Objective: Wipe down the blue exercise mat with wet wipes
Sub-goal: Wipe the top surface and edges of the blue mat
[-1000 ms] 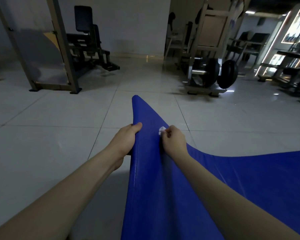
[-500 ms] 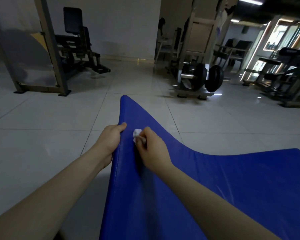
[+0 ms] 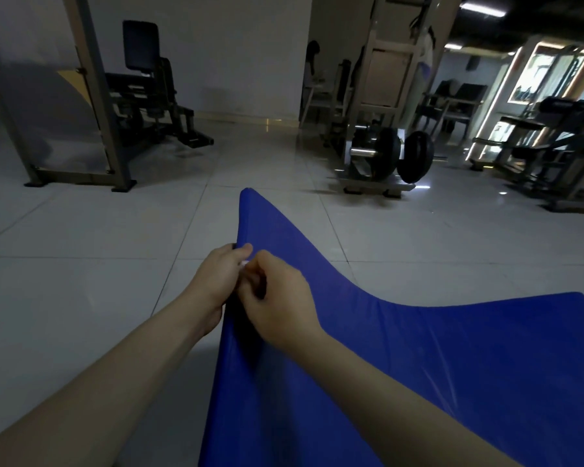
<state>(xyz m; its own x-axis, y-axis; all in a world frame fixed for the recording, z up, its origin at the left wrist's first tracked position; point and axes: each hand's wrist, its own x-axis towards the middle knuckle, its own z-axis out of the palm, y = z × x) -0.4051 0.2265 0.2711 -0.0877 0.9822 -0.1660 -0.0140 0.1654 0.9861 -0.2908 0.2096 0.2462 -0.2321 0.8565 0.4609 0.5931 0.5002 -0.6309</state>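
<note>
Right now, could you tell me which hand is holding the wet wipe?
The right hand pinches the white wipe; the left hand only grips the blue mat by its raised edge.

An exercise mat [image 3: 418, 382] lies on the floor [image 3: 81, 298], left edge lifted; the left hand [image 3: 216, 281] grips that edge, the right hand [image 3: 280, 308] beside it pinches a wipe [image 3: 244, 263], and a weight machine [image 3: 381, 153] stands behind the mat.

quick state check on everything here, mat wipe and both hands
blue mat: left edge raised, curving down to the right
left hand: grips the raised mat edge
right hand: pinches the wet wipe beside that edge
wet wipe: bunched, mostly hidden between the hands
</note>
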